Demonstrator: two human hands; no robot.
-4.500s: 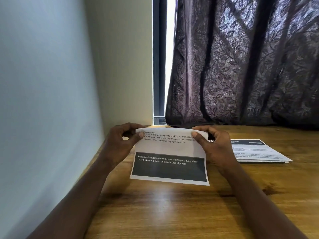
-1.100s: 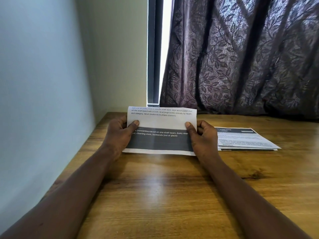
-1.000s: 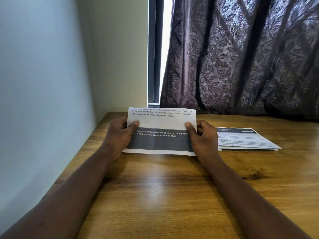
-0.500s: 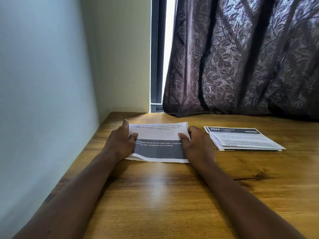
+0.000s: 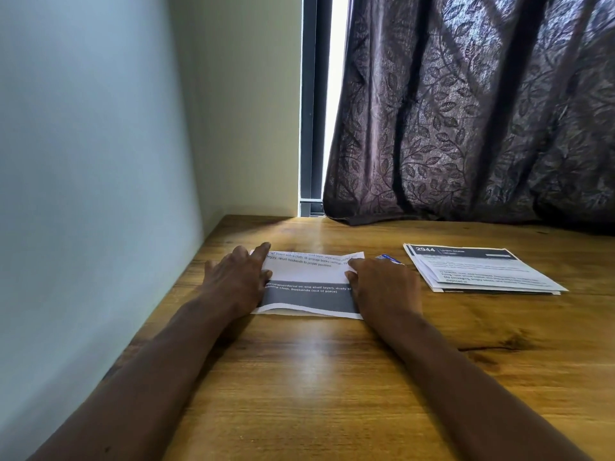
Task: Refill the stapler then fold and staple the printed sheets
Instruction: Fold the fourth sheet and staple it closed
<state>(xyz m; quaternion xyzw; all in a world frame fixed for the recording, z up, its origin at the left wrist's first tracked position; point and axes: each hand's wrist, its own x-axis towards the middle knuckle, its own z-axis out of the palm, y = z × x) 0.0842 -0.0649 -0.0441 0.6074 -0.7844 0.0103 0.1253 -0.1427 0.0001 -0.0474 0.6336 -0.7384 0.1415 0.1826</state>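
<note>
The folded sheet (image 5: 307, 284) lies flat on the wooden table (image 5: 316, 377), in the middle of the frame, with its long axis running left to right across my view. Its print faces up and reads upright to me. On the white upper band I can make out "shelf board with a cloth" and "return bookends to proper positions". On the dark grey band below, white letters read "disordered on one shelf layer), dusty" and "cleaning cloth, bookends (out of place)"; my hands cover the line ends. The near edge of the paper shows a white strip and rises a little in a shallow wave.

My left hand (image 5: 238, 282) rests palm down on the sheet's left end, fingers straight and pointing to the far edge, pressing the paper rather than clasping it. My right hand (image 5: 382, 284) lies palm down on the right end, thumb stretched onto the white band, nothing curled round the paper.

Just beyond my right hand a small blue and white object (image 5: 389, 258) peeks out; I cannot tell what it is.

At right of centre, apart from the folded sheet, sits a stack of printed sheets (image 5: 479, 269), slightly fanned, its dark header at the far edge bearing "2944"; the smaller lines below are too blurred to read. Its long axis also runs roughly left to right, skewed a little clockwise.

A dark leaf-patterned curtain (image 5: 466, 111) fills the upper right, beside a window frame (image 5: 311, 104).
</note>
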